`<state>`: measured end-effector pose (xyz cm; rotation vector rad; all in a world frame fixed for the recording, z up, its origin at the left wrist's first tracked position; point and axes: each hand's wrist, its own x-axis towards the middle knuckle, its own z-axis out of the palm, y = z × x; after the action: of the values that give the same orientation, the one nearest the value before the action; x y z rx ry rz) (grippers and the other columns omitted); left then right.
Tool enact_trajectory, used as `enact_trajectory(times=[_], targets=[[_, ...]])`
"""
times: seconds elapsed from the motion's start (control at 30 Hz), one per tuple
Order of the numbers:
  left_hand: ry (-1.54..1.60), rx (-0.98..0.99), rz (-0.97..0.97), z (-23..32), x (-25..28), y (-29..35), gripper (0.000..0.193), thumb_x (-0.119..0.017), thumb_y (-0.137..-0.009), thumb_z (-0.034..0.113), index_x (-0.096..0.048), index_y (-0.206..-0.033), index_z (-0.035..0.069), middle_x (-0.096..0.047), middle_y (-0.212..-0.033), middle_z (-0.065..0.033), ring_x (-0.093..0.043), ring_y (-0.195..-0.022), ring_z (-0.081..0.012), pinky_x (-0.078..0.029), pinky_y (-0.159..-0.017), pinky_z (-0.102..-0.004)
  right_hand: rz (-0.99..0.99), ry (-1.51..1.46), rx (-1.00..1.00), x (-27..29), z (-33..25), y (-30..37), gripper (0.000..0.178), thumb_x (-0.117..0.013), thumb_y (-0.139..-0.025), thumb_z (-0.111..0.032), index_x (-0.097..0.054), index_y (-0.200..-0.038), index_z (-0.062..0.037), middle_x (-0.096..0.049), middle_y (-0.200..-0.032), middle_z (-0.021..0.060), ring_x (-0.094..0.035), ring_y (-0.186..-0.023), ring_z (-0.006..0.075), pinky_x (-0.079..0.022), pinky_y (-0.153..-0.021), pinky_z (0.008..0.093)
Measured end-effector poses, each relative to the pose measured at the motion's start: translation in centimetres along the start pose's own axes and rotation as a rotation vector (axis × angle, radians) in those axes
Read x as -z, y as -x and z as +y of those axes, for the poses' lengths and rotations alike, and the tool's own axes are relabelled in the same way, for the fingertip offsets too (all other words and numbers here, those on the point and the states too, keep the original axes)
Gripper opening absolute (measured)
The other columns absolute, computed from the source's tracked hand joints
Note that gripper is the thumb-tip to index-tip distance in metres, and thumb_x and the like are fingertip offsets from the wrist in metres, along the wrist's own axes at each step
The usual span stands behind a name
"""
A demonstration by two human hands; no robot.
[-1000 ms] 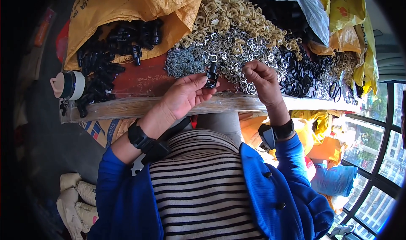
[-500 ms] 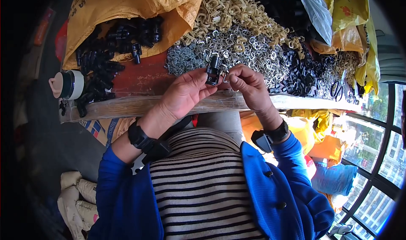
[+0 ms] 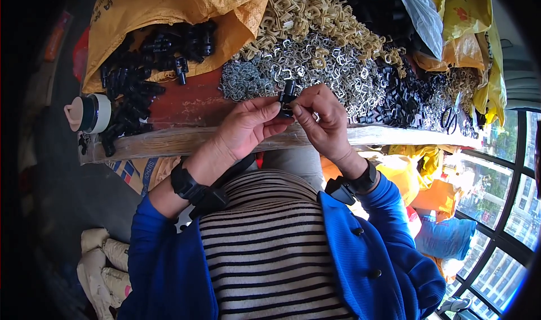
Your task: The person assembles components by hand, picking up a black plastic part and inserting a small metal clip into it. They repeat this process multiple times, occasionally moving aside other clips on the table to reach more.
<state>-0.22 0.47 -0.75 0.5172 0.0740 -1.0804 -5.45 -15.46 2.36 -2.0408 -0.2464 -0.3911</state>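
Just off the table's front edge, my left hand (image 3: pixel 243 125) pinches a small black plastic fitting (image 3: pixel 289 89) between thumb and fingers, its tube end pointing away from me. My right hand (image 3: pixel 326 122) presses thumb and bent forefinger against the fitting's right side. Whatever its fingertips hold is hidden behind them. Right beyond both hands spreads a heap of small silver metal clips (image 3: pixel 344 80), with finer grey metal pieces (image 3: pixel 242 80) on its left.
Beige plastic clips (image 3: pixel 304 10) are piled at the back. More black fittings (image 3: pixel 127 83) spill from an orange sack (image 3: pixel 186 4). A cream-and-green round container (image 3: pixel 97 114) stands far left. Small black pieces (image 3: pixel 394 97) and scissors (image 3: pixel 449 120) lie to the right, near yellow bags (image 3: pixel 465 15).
My right hand has moved left onto the fitting. A small metal clip visible at its fingertips before is now out of sight. The fitting has turned slightly in my left hand.
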Motion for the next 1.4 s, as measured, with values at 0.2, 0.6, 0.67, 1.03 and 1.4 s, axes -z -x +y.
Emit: enact_trajectory(times=[0.2, 0.6, 0.67, 1.03, 1.4], targets=[[0.018, 0.008, 0.0, -0.1, -0.1, 0.1, 0.016, -0.051, -0.079, 0.01, -0.055, -0.093, 0.003, -0.057, -0.089, -0.0066, -0.057, -0.08, -0.0166, -0.048, -0.071, -0.0266, 0.056, 0.151, 0.025, -0.1, -0.8, 0.4, 0.006, -0.057, -0.07, 0.001, -0.055, -0.076, -0.0007, -0.05, -0.074, 0.0074, -0.049, -0.059, 0.0136, -0.039, -0.05, 0.0219], [-0.096, 0.029, 0.065, 0.2, -0.2, 0.2, 0.018, -0.053, -0.078, 0.01, -0.055, -0.093, 0.0, -0.057, -0.087, -0.0077, -0.057, -0.078, -0.0168, -0.048, -0.069, -0.025, -0.147, -0.264, -0.31, 0.5, 0.4, 0.5, 0.017, -0.06, -0.066, 0.002, -0.053, -0.081, -0.0033, -0.047, -0.077, 0.002, -0.048, -0.066, 0.0098, -0.041, -0.055, 0.0196], [-0.119, 0.036, 0.071, 0.1, -0.1, 0.1, 0.018, -0.053, -0.077, 0.01, -0.054, -0.093, 0.0, -0.058, -0.086, -0.0076, -0.057, -0.078, -0.0168, -0.048, -0.069, -0.0248, -0.134, -0.431, -0.4, 0.4, 0.5, 0.4, 0.02, -0.06, -0.066, 0.002, -0.051, -0.083, -0.004, -0.047, -0.077, 0.0013, -0.048, -0.068, 0.0092, -0.041, -0.057, 0.0193], [-0.248, 0.089, 0.089, 0.2, -0.6, 0.1, 0.02, -0.053, -0.077, 0.01, -0.054, -0.094, -0.001, -0.058, -0.086, -0.0075, -0.057, -0.077, -0.0166, -0.048, -0.067, -0.0229, -0.2, -0.916, -0.656, 0.6, 1.8, 1.0, 0.032, -0.065, -0.067, -0.007, -0.044, -0.091, -0.0051, -0.048, -0.081, 0.0006, -0.047, -0.075, 0.0075, -0.04, -0.062, 0.0185], [-0.249, 0.128, 0.058, -0.4, 0.1, 0.2, 0.023, -0.047, -0.081, 0.011, -0.05, -0.1, -0.002, -0.056, -0.088, -0.0092, -0.057, -0.078, -0.0179, -0.048, -0.067, -0.0228, -0.272, -0.602, -0.537, 0.6, 1.5, 1.5, 0.031, -0.063, -0.071, -0.014, -0.045, -0.093, -0.0025, -0.05, -0.08, 0.0009, -0.048, -0.071, 0.0069, -0.04, -0.062, 0.0179]])
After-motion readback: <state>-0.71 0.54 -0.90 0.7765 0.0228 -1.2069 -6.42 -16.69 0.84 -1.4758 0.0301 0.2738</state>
